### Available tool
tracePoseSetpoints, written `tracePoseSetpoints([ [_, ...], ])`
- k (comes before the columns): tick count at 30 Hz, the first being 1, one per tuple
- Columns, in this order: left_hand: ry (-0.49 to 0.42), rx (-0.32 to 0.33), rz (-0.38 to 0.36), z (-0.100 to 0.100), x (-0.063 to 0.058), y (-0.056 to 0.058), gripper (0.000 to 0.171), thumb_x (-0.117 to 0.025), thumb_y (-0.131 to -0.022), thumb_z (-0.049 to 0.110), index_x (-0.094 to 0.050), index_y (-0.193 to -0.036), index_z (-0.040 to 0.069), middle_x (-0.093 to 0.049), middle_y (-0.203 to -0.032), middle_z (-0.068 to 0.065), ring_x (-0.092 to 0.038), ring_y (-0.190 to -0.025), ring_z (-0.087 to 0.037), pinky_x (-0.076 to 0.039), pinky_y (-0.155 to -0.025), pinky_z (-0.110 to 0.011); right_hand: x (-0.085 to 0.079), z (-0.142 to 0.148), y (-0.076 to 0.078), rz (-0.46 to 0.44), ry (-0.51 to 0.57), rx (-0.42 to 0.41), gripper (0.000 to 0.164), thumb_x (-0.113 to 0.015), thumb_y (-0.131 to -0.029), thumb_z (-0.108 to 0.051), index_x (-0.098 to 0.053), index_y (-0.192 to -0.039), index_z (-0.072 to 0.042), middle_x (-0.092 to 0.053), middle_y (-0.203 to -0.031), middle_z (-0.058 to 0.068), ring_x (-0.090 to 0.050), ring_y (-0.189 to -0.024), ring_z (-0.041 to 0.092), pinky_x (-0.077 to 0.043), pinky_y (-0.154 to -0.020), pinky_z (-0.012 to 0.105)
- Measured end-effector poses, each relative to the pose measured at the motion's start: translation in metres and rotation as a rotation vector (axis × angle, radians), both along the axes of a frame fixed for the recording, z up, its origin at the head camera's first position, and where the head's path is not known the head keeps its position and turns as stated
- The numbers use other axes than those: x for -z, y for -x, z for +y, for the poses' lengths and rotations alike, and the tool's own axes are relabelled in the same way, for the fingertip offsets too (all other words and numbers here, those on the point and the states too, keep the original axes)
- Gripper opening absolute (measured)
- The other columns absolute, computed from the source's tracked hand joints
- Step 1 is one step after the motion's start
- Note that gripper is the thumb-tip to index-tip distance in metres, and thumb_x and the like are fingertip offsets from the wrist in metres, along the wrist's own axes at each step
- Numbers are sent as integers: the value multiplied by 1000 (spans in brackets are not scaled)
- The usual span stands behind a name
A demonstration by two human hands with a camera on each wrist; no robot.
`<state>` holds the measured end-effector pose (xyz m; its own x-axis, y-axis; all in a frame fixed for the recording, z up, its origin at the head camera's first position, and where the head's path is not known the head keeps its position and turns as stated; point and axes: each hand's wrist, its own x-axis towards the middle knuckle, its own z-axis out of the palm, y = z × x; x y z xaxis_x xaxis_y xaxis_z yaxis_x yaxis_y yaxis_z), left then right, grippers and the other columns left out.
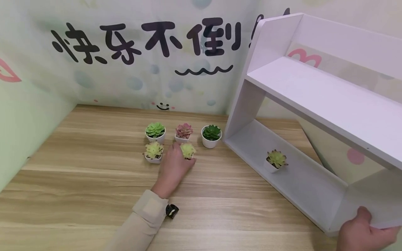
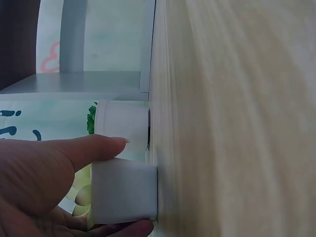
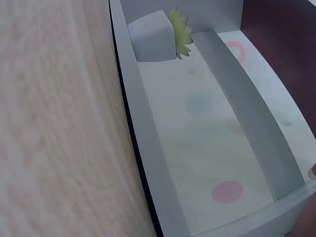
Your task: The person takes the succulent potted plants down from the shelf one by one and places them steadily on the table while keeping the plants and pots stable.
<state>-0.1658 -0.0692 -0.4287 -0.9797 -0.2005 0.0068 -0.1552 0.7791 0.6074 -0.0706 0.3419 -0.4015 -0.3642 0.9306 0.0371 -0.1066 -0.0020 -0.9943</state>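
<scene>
My left hand (image 1: 174, 164) reaches over the wooden table and pinches a small potted yellow-green succulent (image 1: 188, 150). In the left wrist view its white square pot (image 2: 124, 191) sits between thumb and fingers, down at the tabletop. Close on the left is another yellow-green succulent (image 1: 154, 150). Behind stand a light green succulent (image 1: 155, 131), a reddish one (image 1: 184, 131) and a dark green one (image 1: 211, 134). My right hand (image 1: 364, 232) holds the near end panel of a white shelf (image 1: 314, 78). One yellow-green succulent (image 1: 276, 159) stands on the shelf's lower board.
The wooden table (image 1: 78, 167) runs back to a wall cloth (image 1: 119, 83) with large black characters. The shelf stands slantwise along the table's right side, its far end near the dark green succulent. A black watch-like item (image 1: 171, 211) is at my left cuff.
</scene>
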Motion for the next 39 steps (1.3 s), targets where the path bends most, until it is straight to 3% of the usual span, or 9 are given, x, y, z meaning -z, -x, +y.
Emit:
tracePoseSetpoints([
  [7, -9, 11, -23, 1, -3, 1, 91, -84, -80, 39, -41, -142, -12, -59, -129, -29, -65, -108, -47, -57, -90, -54, -1, 1, 0, 17, -1, -11, 48, -53, -95, -4, -55, -139, -22, -61, -128, -11, -54, -123, 6, -36, -118, 23],
  [15, -8, 35, 2, 2, -6, -5, 99, -87, -78, 40, -34, -148, -7, -55, -139, -29, -61, -118, -49, -52, -97, -58, -1, 1, 0, 8, 11, -12, 48, -53, -96, -5, -54, -140, -23, -60, -128, -11, -54, -123, 5, -36, -117, 22],
  [19, 38, 59, 10, 6, -14, -11, 105, -85, -80, 42, -26, -155, -4, -45, -150, -28, -50, -134, -47, -46, -107, -61, 0, 1, -1, -14, -2, -4, 47, -53, -96, -6, -55, -140, -24, -60, -128, -13, -53, -123, 4, -35, -118, 23],
  [24, 41, 88, 95, 17, -28, -17, 98, -85, -81, 34, -30, -155, 2, -42, -153, -23, -43, -141, -40, -48, -108, -56, -1, 1, -3, -106, -15, 7, 47, -52, -99, -12, -52, -142, -30, -58, -130, -18, -51, -126, 1, -32, -120, 23],
  [29, -75, 189, 208, 37, -38, -21, 84, -85, -82, 22, -40, -151, 8, -45, -151, -17, -44, -142, -36, -47, -111, -52, 1, 5, -4, -121, 2, 7, 47, -52, -99, -14, -49, -143, -31, -56, -133, -18, -50, -127, 0, -31, -120, 22],
  [33, -161, 294, 297, 52, -37, -21, 67, -81, -86, 17, -50, -144, 10, -54, -145, -13, -53, -134, -33, -49, -110, -50, 2, 8, -5, -94, 55, -22, 48, -54, -100, -13, -46, -145, -28, -54, -135, -17, -48, -131, 1, -29, -121, 20],
  [39, -205, 398, 266, 72, -28, -20, 52, -75, -91, 24, -56, -138, 11, -61, -137, -9, -62, -125, -31, -52, -104, -48, 0, 6, -5, -25, 38, -54, 46, -53, -99, -8, -49, -143, -23, -57, -132, -13, -50, -128, 4, -33, -119, 19],
])
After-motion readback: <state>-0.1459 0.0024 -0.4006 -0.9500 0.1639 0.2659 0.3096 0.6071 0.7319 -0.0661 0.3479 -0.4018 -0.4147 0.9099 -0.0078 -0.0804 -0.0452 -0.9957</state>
